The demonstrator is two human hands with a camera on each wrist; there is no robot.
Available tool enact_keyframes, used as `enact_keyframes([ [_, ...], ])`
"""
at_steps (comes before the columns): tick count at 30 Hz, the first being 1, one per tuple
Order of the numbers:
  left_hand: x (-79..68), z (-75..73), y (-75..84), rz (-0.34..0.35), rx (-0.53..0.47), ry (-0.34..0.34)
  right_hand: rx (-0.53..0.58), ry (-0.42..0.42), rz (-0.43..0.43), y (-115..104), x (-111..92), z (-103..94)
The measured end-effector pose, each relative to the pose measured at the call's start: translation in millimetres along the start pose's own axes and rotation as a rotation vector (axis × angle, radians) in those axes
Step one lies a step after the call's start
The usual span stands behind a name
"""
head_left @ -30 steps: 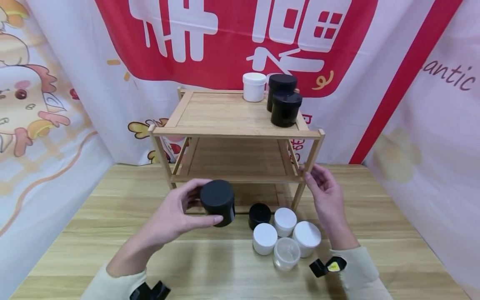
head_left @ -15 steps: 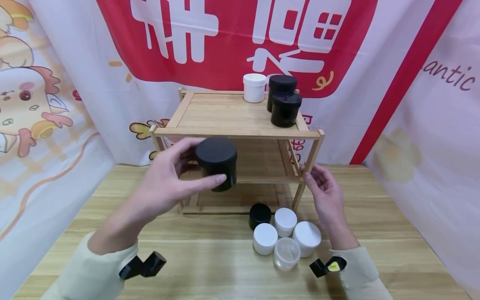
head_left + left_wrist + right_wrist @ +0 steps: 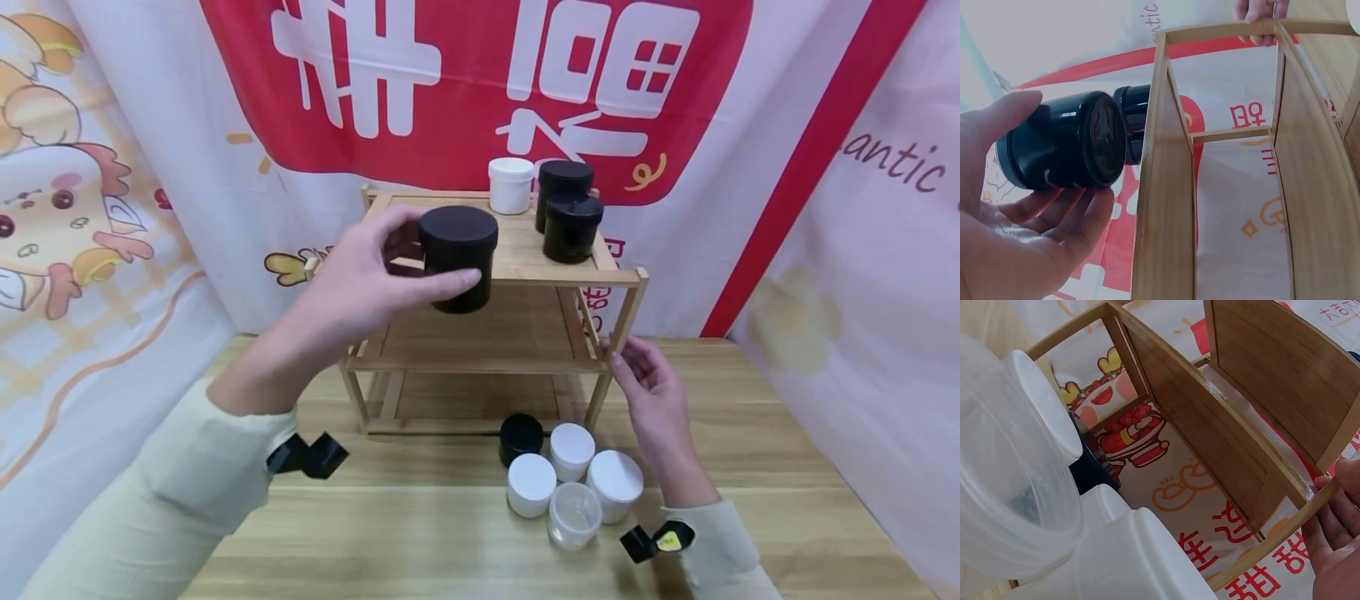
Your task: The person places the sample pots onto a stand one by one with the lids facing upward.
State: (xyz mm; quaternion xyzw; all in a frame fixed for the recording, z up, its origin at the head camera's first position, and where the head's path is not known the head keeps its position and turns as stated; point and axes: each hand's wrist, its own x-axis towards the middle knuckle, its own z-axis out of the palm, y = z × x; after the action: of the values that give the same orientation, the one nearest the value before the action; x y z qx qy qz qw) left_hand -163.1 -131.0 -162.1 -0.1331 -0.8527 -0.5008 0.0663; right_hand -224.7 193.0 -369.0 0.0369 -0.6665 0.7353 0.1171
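Observation:
My left hand (image 3: 375,271) grips a black lidded jar (image 3: 459,258) between thumb and fingers, upright, in front of the wooden rack's top shelf (image 3: 525,250). In the left wrist view the jar (image 3: 1054,140) appears sideways, its base toward the rack. My right hand (image 3: 654,400) pinches the rack's front right post (image 3: 627,321) near the middle shelf. The right wrist view has its fingers (image 3: 1329,531) around the post. On the top shelf stand a white jar (image 3: 511,187), a black jar (image 3: 564,177) and, in front of that, another black jar (image 3: 572,229).
At the rack's foot on the wooden table (image 3: 390,533) stand a black jar (image 3: 521,439), white lidded jars (image 3: 532,483) and a clear, lidless jar (image 3: 575,515). The middle shelf (image 3: 480,333) lies below my left hand. A printed cloth (image 3: 795,208) hangs behind and beside.
My left hand has lifted the black jar from low before the rack to the top shelf's height, slightly rightward. My right hand stays on the post.

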Motion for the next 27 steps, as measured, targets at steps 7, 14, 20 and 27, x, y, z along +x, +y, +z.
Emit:
enact_keyframes([
  [7,36.2,6.2,13.7,-0.116,0.017,0.044,0.001,0.008,0.005,-0.6,-1.0,0.6],
  [14,63.1,8.9,24.3,-0.181,0.08,0.055,-0.014,0.005,0.01,0.5,-1.5,-0.2],
  [20,79.5,11.8,29.0,-0.255,-0.01,0.016,-0.029,0.015,0.027,0.0,-2.8,0.5],
  [27,100.7,9.4,32.1,-0.389,-0.285,0.009,-0.025,0.01,0.024,-1.8,-2.0,1.4],
])
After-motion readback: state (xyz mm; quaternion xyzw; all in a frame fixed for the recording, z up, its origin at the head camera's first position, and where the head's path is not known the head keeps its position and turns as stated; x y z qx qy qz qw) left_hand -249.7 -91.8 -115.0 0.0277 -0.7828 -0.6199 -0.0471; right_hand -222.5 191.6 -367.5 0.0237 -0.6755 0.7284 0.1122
